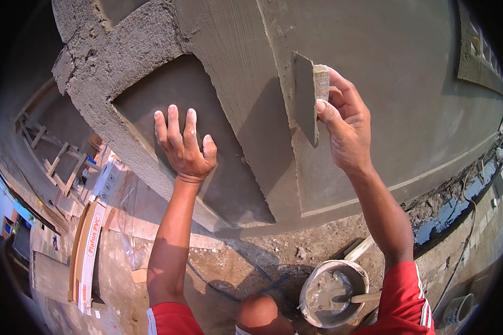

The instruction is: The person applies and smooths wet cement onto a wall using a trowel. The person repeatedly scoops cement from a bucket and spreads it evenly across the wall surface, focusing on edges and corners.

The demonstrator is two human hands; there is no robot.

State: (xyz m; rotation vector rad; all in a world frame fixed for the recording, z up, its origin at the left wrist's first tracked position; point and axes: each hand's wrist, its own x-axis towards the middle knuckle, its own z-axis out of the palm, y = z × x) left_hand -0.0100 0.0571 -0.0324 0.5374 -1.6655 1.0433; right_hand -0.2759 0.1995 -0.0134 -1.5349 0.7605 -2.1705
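A grey cement-plastered wall (385, 50) fills the upper view, with a four-sided recess (173, 84) sunk into it at the left. My left hand (185, 146) lies flat on the smooth recess surface, fingers spread, holding nothing. At the right, my right hand (347, 120) pinches the wooden grip of a small plastering float (305, 100). The float's thin, mortar-coated board is seen nearly edge-on beside a raised vertical plaster edge (288, 117); whether it touches the wall I cannot tell. Rough mortar (123, 50) borders the recess above and left.
Below my right arm stands a bucket (303, 307) of wet mortar, with a wooden-handled tool (366, 298) resting in it. Long cartons (92, 245) and a wooden frame (67, 167) are at the left. A second bucket (458, 310) sits lower right; dark cable (212, 287) crosses the ground.
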